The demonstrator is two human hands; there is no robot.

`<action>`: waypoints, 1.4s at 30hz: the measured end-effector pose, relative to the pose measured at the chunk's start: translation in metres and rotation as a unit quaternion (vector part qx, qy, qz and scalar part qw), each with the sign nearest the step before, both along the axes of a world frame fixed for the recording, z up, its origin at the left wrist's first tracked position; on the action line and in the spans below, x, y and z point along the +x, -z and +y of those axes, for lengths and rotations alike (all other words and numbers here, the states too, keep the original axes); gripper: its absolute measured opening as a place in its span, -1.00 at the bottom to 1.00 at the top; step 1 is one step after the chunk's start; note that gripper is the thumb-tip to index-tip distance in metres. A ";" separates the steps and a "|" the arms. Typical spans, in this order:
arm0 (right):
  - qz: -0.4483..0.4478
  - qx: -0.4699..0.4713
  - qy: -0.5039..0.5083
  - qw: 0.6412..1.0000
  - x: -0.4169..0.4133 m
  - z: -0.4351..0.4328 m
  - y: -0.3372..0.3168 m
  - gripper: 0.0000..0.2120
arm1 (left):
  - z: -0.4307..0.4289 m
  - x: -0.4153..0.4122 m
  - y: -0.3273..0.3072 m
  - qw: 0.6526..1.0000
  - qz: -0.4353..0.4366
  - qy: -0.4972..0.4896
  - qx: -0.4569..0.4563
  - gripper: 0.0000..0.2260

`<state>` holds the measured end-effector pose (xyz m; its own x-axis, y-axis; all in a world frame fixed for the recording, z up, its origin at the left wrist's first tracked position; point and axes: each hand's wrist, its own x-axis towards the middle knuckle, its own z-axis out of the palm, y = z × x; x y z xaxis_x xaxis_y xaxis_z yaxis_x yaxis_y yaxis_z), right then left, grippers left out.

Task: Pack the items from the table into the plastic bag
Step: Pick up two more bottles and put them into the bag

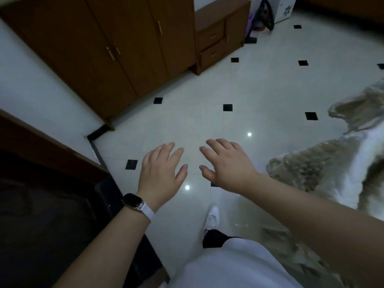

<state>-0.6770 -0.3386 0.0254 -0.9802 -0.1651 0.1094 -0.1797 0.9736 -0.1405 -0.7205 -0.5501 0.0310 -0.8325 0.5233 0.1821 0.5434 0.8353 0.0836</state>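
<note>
My left hand (162,171) and my right hand (226,165) are held out in front of me above the tiled floor, palms down, fingers straight and spread, holding nothing. A dark smartwatch on a white strap (136,203) sits on my left wrist. No plastic bag and no items show in the head view. A dark surface with a brown wooden edge (52,146) lies at the lower left; I cannot tell whether it is the table.
A brown wardrobe (99,48) and a low drawer unit (218,36) stand against the far wall. The white floor (207,90) has small black inlays. A furry brown-and-white rug (332,169) lies on the right. My white shoe (213,218) is on the floor below.
</note>
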 end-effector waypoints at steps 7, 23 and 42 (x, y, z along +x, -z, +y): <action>0.055 -0.011 -0.007 0.998 -0.118 0.024 -0.019 -0.50 | 0.024 -0.116 -0.027 0.999 0.029 0.006 -0.016 -0.58; 0.058 0.026 0.177 0.982 -0.272 0.139 -0.010 -0.52 | 0.153 -0.340 -0.011 0.984 0.033 0.171 0.027 -0.58; 0.004 0.063 0.515 0.855 -0.346 0.308 -0.019 -0.51 | 0.430 -0.534 0.008 0.876 -0.018 0.473 0.094 -0.60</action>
